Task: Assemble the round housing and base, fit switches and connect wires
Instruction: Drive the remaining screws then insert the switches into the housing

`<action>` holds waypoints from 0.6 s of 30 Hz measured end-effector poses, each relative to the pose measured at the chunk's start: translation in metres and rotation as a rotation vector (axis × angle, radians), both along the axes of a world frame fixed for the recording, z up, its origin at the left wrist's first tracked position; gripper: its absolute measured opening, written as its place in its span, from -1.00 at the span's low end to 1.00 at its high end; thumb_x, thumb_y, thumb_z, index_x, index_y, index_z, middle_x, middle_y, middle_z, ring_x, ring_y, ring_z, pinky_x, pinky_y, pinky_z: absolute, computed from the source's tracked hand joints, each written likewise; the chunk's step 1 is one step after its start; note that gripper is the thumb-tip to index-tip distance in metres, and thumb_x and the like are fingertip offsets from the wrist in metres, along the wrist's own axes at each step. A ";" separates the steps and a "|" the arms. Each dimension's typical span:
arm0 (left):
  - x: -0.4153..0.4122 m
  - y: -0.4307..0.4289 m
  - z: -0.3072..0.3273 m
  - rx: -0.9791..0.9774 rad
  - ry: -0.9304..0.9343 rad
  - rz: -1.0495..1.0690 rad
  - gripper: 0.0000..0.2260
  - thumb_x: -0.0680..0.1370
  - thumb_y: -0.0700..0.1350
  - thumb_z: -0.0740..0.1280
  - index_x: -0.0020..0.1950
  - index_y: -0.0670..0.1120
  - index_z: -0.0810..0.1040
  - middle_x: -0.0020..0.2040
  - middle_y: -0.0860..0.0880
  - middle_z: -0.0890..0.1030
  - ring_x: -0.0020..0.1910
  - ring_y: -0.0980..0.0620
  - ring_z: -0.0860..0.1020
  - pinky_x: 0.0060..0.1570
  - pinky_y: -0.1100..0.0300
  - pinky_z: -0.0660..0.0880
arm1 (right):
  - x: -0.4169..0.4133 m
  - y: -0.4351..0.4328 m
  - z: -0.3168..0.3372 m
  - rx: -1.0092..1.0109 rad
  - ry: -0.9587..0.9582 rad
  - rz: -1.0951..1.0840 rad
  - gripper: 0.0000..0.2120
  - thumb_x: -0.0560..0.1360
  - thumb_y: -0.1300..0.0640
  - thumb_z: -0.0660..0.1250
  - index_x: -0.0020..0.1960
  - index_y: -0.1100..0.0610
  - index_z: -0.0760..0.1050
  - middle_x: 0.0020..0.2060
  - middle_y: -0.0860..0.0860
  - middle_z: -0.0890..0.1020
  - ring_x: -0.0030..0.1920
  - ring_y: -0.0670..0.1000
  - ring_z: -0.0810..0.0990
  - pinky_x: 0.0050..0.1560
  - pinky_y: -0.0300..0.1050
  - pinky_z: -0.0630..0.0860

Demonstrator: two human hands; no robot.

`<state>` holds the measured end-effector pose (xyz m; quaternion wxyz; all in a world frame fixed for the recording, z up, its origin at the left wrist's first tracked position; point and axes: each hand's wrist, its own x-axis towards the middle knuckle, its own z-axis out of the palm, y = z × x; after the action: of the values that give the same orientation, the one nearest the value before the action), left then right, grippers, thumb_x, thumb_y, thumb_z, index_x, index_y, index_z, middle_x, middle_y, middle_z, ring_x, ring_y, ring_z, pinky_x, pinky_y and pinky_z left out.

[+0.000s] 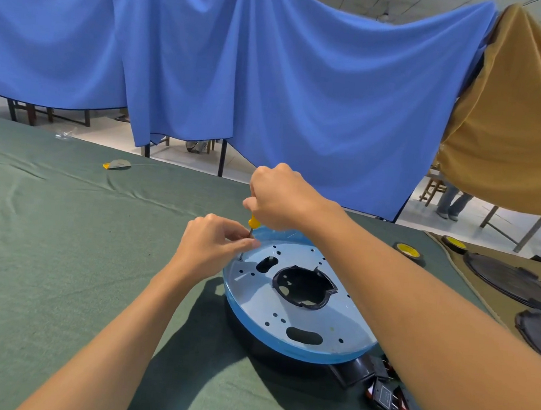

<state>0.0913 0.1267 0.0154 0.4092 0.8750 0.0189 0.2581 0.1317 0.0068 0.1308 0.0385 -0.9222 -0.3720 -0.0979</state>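
Right hand (282,199), fingers curled tight, grips the yellow handle of a screwdriver (254,222) from above. Left hand (211,245) pinches the thin shaft between thumb and fingertips, just above the tip. Screwdriver stands nearly upright, tip at a small hole on the far-left edge of the round plate (255,304). Plate, covered in pale blue film, lies flat on the black round housing (251,344) at centre of the green table cloth (64,253). Black rocker switches (383,395) lie just beside the housing, near right. Far right: tape roll (408,250), then dark round covers (512,282) on tan cloth. Blue curtain (273,75) hangs behind.
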 end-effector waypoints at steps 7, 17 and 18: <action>0.002 -0.002 0.001 -0.026 -0.001 0.049 -0.94 0.44 -0.07 0.53 -0.19 -0.04 0.76 -0.31 -0.04 0.70 -0.25 -0.11 0.61 -0.09 -0.01 0.52 | -0.001 0.002 0.000 -0.063 0.011 0.006 -0.63 0.61 -0.02 0.22 -0.29 0.07 0.20 -0.29 0.02 0.26 -0.34 0.01 0.27 -0.42 -0.10 0.18; 0.003 0.004 -0.002 -0.067 0.021 0.011 -0.91 0.47 -0.06 0.50 -0.22 -0.03 0.74 -0.32 -0.11 0.67 -0.37 0.09 0.42 -0.22 0.05 0.43 | -0.003 0.008 0.007 -0.074 0.016 0.082 -0.79 0.50 0.25 0.29 -0.27 0.12 0.34 -0.28 0.04 0.41 -0.29 0.07 0.49 -0.42 -0.15 0.32; 0.004 0.004 -0.003 -0.067 0.024 0.006 -0.88 0.47 -0.05 0.50 -0.22 -0.07 0.73 -0.28 -0.16 0.67 -0.34 0.07 0.42 -0.18 0.02 0.47 | -0.004 0.010 0.006 -0.065 0.022 0.068 -0.76 0.48 0.27 0.27 -0.31 0.12 0.31 -0.31 0.06 0.43 -0.32 0.08 0.50 -0.45 -0.17 0.31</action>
<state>0.0950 0.1311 0.0124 0.4373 0.8638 0.0350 0.2478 0.1278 0.0165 0.1372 0.0161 -0.9107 -0.4059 -0.0744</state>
